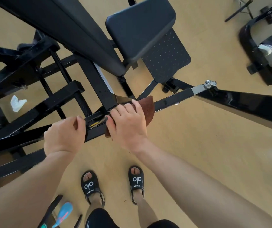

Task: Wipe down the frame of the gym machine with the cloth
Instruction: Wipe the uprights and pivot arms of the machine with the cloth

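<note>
A black steel gym machine frame (173, 101) crosses the view from lower left to right, with a padded seat (142, 27) above it. A brown cloth (148, 107) is draped over the frame's bar near a joint. My right hand (127, 122) presses the cloth onto the bar, fingers curled over it. My left hand (64, 135) grips the same bar just to the left of the cloth, fingers wrapped around the far side.
A crumpled white tissue (17, 103) lies on the tan floor under the frame at left. A perforated footplate (166, 56) sits below the seat. Another black machine (263, 51) stands at upper right. My sandalled feet (112, 185) stand close below the bar.
</note>
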Demonstrator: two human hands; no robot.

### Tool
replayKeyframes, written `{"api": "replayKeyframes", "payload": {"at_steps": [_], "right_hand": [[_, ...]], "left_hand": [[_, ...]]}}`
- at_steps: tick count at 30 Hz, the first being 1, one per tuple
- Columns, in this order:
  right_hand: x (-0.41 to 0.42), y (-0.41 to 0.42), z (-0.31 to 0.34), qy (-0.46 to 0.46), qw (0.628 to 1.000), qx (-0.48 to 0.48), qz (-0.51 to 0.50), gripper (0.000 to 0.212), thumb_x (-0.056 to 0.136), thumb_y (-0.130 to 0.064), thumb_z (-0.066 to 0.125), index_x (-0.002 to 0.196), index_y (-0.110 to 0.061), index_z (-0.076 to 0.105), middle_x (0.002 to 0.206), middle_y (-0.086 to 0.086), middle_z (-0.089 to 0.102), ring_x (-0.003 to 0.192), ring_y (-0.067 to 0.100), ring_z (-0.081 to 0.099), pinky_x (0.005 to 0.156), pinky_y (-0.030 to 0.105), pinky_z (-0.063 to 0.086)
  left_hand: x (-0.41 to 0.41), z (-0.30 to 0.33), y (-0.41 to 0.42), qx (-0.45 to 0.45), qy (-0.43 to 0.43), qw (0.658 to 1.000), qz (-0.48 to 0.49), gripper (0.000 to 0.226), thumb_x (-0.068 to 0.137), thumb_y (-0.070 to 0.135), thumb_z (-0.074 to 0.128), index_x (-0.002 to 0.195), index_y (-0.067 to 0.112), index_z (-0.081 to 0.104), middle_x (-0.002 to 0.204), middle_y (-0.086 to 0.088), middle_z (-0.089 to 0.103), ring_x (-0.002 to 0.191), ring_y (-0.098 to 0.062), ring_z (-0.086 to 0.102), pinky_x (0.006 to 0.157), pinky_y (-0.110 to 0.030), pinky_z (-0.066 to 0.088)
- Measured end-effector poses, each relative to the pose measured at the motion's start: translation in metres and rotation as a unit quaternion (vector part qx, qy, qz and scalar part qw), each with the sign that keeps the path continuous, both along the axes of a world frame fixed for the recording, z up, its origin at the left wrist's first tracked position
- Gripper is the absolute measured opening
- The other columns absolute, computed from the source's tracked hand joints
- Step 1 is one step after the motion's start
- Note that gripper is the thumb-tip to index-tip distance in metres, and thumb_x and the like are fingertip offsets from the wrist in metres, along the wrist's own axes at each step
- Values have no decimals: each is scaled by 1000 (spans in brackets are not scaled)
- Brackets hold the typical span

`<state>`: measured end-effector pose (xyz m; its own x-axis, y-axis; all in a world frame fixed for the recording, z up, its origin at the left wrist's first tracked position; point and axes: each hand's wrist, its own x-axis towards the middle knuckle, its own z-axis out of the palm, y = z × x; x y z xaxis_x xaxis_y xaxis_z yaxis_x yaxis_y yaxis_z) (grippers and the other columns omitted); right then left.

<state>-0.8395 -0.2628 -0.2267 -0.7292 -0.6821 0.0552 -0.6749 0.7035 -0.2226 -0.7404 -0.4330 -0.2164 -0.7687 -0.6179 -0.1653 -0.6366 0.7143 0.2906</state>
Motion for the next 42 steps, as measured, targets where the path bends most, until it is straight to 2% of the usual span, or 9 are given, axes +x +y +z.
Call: {"api": "replayKeyframes", "payload": {"at_steps": [5, 8, 14, 19, 25, 30, 34, 38, 42], "right_hand": [[-50, 40, -4, 48, 996, -41, 69, 47, 108, -42, 36, 82, -19, 67, 80, 0, 68, 75, 25, 60, 92, 41, 44], [-84, 78, -8, 85, 995, -39, -23, 48, 108, -41, 35, 81, -18, 67, 82, 2, 66, 81, 25, 59, 103, 43, 42], [-100, 101, -6, 40, 970, -13, -241, 44, 103, -42, 40, 98, -15, 73, 121, 8, 60, 123, 27, 53, 121, 52, 24], [-67, 55, -1, -34, 887, -124, -443, 25, 102, -27, 53, 119, -15, 66, 162, 10, 33, 156, 29, 17, 117, 60, 29], [-17, -7, -3, -93, 843, -253, -466, 16, 99, -10, 60, 113, -9, 68, 166, 12, 28, 156, 30, 13, 121, 37, 20], [-15, -1, -5, -123, 857, -265, -426, 19, 101, -14, 58, 116, -9, 68, 162, 10, 33, 154, 25, 15, 124, 38, 24], [-43, 26, -3, -105, 869, -252, -413, 17, 99, -15, 60, 109, -7, 71, 149, 8, 47, 148, 22, 27, 121, 39, 32], [-65, 41, -2, -94, 852, -259, -445, 15, 97, -11, 60, 104, -6, 73, 146, 7, 50, 147, 23, 28, 121, 36, 30], [-56, 18, 1, -81, 810, -286, -505, 22, 97, -5, 58, 115, -6, 70, 156, 6, 43, 152, 22, 22, 125, 37, 24]], "left_hand": [[1, 1, 1, -7, 9, 1000, -1, 58, 105, 37, 40, 51, 19, 48, 43, 2, 48, 37, -20, 49, 48, -30, 50], [2, 1, 0, -4, 6, 1000, -1, 58, 106, 38, 40, 51, 20, 48, 43, 3, 49, 37, -20, 50, 47, -32, 52], [1, 5, -1, -1, -7, 1000, -7, 59, 106, 38, 39, 51, 18, 49, 43, 1, 50, 37, -22, 52, 47, -35, 54], [-2, 4, -1, 21, -21, 997, -68, 63, 108, 34, 37, 50, 15, 50, 41, -3, 50, 35, -26, 53, 42, -32, 48], [-8, 1, -3, 60, -80, 993, -68, 70, 109, 43, 27, 54, 12, 56, 44, -4, 55, 39, -24, 57, 45, -33, 49], [-11, -1, -7, -18, -169, 969, -181, 58, 109, 37, 18, 83, 5, 59, 53, 1, 52, 41, -13, 50, 40, -21, 32], [-18, -2, -12, 31, -164, 964, -208, 63, 107, 44, 13, 81, 9, 58, 54, 4, 55, 43, -8, 52, 37, -20, 30], [-15, -9, -20, 187, -123, 968, -118, 74, 101, 64, 16, 64, 16, 59, 46, 1, 58, 40, -10, 57, 44, -24, 38], [-12, -12, -21, 146, -59, 974, -160, 70, 105, 58, 20, 53, 20, 50, 51, 21, 59, 41, -3, 56, 35, -18, 30]]}}
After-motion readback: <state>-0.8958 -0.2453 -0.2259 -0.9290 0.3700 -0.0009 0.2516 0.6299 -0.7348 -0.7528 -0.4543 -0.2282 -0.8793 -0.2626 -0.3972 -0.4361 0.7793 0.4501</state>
